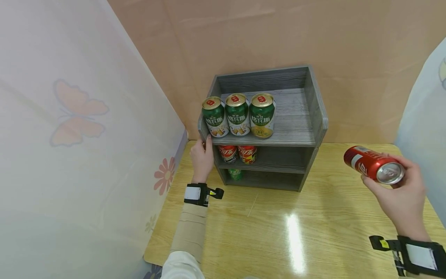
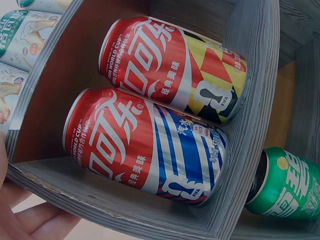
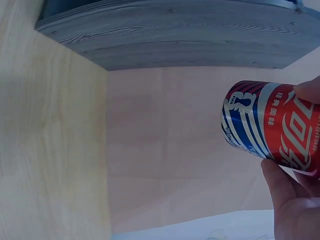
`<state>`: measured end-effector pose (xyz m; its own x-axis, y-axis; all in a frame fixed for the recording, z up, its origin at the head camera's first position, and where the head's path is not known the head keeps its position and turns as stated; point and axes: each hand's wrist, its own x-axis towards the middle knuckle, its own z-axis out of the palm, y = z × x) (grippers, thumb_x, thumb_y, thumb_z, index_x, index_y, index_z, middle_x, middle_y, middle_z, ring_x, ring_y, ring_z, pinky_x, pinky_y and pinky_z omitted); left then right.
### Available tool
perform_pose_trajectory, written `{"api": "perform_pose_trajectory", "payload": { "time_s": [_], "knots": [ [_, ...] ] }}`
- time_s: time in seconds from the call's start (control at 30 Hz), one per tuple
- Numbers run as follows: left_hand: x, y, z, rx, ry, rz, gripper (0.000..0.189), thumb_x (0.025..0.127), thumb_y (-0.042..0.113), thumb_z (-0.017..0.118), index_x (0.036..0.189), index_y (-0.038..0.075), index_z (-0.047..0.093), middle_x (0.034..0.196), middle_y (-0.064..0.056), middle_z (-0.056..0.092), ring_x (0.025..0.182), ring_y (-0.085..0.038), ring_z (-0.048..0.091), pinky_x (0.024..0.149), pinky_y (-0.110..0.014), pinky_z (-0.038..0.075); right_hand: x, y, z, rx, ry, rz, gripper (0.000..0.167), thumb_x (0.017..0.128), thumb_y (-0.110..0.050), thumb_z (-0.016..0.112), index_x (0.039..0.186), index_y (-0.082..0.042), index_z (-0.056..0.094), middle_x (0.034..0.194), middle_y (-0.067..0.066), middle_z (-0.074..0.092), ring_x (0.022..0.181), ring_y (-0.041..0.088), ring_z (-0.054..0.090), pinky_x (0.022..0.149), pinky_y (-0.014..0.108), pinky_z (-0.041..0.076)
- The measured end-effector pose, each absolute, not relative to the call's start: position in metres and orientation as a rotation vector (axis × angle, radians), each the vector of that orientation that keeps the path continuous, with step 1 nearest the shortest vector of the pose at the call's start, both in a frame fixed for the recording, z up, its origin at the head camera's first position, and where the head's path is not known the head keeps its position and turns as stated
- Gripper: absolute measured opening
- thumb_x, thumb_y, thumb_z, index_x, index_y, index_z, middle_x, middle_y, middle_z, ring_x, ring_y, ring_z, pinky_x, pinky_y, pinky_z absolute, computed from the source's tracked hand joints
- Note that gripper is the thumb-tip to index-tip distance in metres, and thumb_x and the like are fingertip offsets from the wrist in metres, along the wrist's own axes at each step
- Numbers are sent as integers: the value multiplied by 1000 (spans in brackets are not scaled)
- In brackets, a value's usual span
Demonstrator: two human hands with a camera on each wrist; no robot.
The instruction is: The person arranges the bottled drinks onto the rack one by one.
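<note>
My right hand (image 1: 405,192) grips a red cola can (image 1: 374,164) in the air, right of the grey wooden shelf (image 1: 289,140). The can is tilted, its silver end facing me; the right wrist view shows blue and white stripes on the same can (image 3: 270,125). My left hand (image 1: 203,157) holds the left side of the shelf near the top board's front corner. Three green and white cans (image 1: 238,116) stand in a row on the top board. Two red cola cans (image 2: 145,145) stand on the middle level. A green bottle (image 2: 290,182) is partly visible on the bottom level.
The shelf stands on a light wooden table (image 1: 258,228) against a brown backdrop (image 1: 244,35). A pale wall panel with a butterfly print (image 1: 78,112) rises on the left. Another pale panel (image 1: 423,112) stands at the right.
</note>
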<state>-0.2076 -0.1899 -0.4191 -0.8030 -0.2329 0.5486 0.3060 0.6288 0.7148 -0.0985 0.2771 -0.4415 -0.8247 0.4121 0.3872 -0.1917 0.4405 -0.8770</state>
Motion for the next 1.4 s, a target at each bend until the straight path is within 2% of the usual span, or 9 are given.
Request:
{"api": "perform_pose_trajectory", "payload": {
  "time_s": [0.3,0.53,0.83,1.2,1.4],
  "knots": [
    [-207,-190,-419,-38,-2245,-1166,35,109,28,50,87,4,60,59,-5,47,49,-21,44,48,-35,33,-89,262,-410,-56,-2064,1409,88,65,27,72,145,-5,50,139,10,57,114,16,58,86,12,47],
    [-208,-191,-420,-42,-2242,-1137,35,109,28,50,87,3,60,60,-6,48,50,-21,44,49,-35,33,-86,252,-391,205,-1765,1629,85,60,33,65,140,9,47,139,27,53,121,27,57,92,19,48],
    [-208,-190,-420,-40,-2229,-1133,36,108,29,51,83,5,59,60,-5,47,50,-20,44,49,-36,33,-79,234,-366,376,-1451,1932,86,58,36,62,139,14,42,145,32,42,133,38,43,96,25,49],
    [-208,-189,-419,-51,-2229,-1141,35,108,28,51,87,2,61,62,-7,50,52,-22,46,49,-36,33,-80,200,-344,514,-1139,2107,83,50,42,61,128,21,42,131,39,50,124,45,51,90,34,54],
    [-209,-190,-419,-49,-2225,-1145,35,108,28,51,89,1,62,64,-9,54,54,-22,48,50,-36,34,-83,182,-342,626,-1148,2141,80,52,41,62,127,21,41,131,38,51,125,45,49,91,35,54]
  ]
}}
